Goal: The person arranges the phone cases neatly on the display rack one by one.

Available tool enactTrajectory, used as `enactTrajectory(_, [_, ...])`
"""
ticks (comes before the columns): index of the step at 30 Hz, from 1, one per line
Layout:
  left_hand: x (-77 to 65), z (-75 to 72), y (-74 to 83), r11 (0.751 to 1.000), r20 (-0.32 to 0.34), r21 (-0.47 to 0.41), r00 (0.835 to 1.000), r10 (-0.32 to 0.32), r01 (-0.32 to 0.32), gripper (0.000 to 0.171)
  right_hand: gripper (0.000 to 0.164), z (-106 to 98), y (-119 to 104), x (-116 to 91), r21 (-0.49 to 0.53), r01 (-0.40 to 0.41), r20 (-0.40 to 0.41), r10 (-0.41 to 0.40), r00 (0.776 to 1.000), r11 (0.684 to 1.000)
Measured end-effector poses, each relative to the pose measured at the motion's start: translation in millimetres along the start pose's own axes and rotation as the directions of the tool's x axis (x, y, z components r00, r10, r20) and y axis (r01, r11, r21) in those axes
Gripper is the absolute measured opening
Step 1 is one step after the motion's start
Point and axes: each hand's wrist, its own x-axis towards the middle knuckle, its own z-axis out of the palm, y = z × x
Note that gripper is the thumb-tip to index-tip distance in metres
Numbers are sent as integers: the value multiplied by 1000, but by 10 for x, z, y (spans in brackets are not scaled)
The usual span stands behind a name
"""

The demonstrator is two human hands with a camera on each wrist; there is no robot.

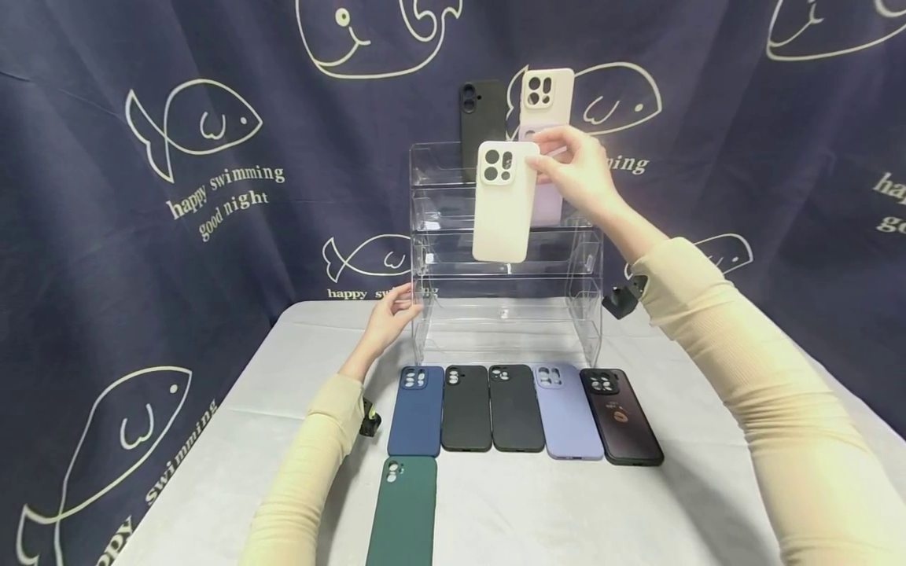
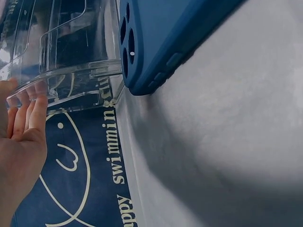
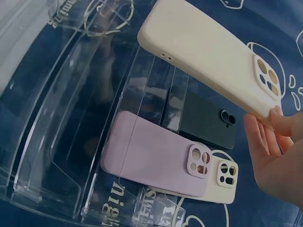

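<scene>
My right hand point(image 1: 576, 169) pinches a cream phone case point(image 1: 504, 220) by its upper corner, holding it upright in front of the clear tiered rack point(image 1: 506, 314). In the right wrist view, its thumb and fingers meet at the camera-cutout end. Behind it, a lilac case point(image 3: 151, 156) stands on a tier, another cream case point(image 3: 228, 182) and a black case point(image 3: 203, 118) higher up. My left hand point(image 1: 388, 318) is at the rack's left side, its rather straight fingertips against the plastic. A blue case point(image 2: 165, 33) lies close by in the left wrist view.
A row of cases lies before the rack: the blue one, two black ones point(image 1: 467, 409) point(image 1: 517, 409), a periwinkle one point(image 1: 569, 413) and a dark printed one point(image 1: 623, 417). A green case point(image 1: 403, 511) lies nearer. The white-covered table point(image 1: 531, 519) backs onto a navy fish-print curtain point(image 1: 212, 314).
</scene>
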Motion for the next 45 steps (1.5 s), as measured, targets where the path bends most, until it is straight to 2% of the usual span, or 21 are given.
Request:
enactTrajectory(2, [0,-1,-4,1000,4,0,1000,3,-3,53,35,9,-7,47,1,-9,-19,9,1000,1000])
enactTrajectory(3, [-21,-6,46,1000,9,-4,1000,-8,8,53,35,14,-10,68,4,-13,-26,13,1000,1000])
enactTrajectory(9, [-20,21,19,1000,14,-20,1000,-11,11,54,36,21,4,195,-2,-13,-39,13,999,1000])
enactTrajectory(10, [-2,34,-35,1000,8,-21,1000,-2,2,54,36,18,11,216,-4,-11,-40,11,999,1000])
enactTrajectory(16, [-14,57,-34,999,6,-38,1000,3,-3,52,34,37,32,344,30,-9,-66,11,998,1000])
enactTrajectory(22, [1,66,-46,999,27,-51,1000,7,-5,54,33,105,37,465,25,4,-99,-1,995,1000])
enactTrajectory(31, [-14,25,-49,999,0,-31,1000,8,-8,53,30,265,17,624,-18,32,-136,-34,990,999])
enactTrajectory(36, [-5,19,-46,999,-3,-35,1000,17,-17,52,28,352,83,686,-34,21,-172,-26,985,999])
enactTrajectory(41, [-17,30,-32,999,14,-36,1000,-1,1,55,27,421,186,707,-20,14,-204,-18,979,1000])
enactTrajectory(45, [-57,6,70,999,29,-53,1000,2,-1,55,27,458,248,717,-30,10,-195,-16,981,999])
